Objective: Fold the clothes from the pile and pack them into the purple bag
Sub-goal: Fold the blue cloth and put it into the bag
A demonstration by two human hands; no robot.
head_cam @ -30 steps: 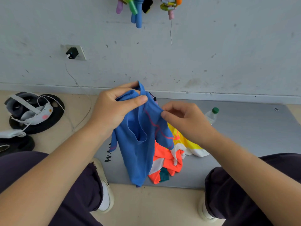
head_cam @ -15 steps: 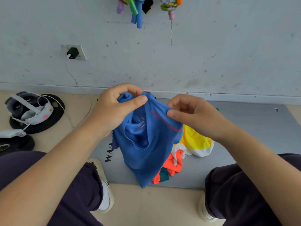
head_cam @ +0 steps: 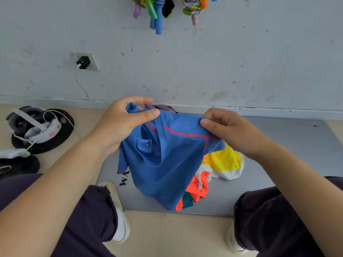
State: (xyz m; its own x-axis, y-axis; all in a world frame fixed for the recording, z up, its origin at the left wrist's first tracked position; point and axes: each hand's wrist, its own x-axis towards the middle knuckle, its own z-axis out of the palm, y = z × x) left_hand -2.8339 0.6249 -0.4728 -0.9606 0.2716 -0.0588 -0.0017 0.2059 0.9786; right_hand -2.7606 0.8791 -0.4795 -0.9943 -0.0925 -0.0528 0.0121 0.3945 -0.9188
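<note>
Wall (head_cam: pixel 241 62) pale, scuffed, across upper half; socket with black charger plug (head_cam: pixel 83 62) at left, bundle of coloured skipping-rope handles (head_cam: pixel 156 13) hanging at top edge. Grey gym mat (head_cam: pixel 278 154) on floor against wall, between the knees. Dark trousers (head_cam: pixel 83 219) and pale shoes at bottom corners. VR headset (head_cam: pixel 35 125) on a black round base, well left of mat.

Blue sports shirt (head_cam: pixel 167 164) held up over the mat, mesh fabric, pink seam line across upper part, lower hem hanging down to the mat's near edge. Not yet spread flat, not yet folded. Rest of pile directly behind and under it on the mat: yellow-and-white garment (head_cam: pixel 224 162), orange garment (head_cam: pixel 198 190), small teal piece at its lower edge.

Left hand (head_cam: pixel 120 123) pinching one upper corner of the shirt between thumb and fingers. Right hand (head_cam: pixel 228 128) pinching the opposite upper edge, fingers curled over the cloth. Fabric stretched roughly level between the two grips, neckline sagging in the middle.

Purple bag (head_cam: pixel 163 107) only glimpsed as a purple sliver behind the shirt's top edge, near the wall; opening not visible.

Step judged: opening out first garment, early in task. Next move calls for finding shoulders or side seams, laying shirt flat on free mat area, then folding.
</note>
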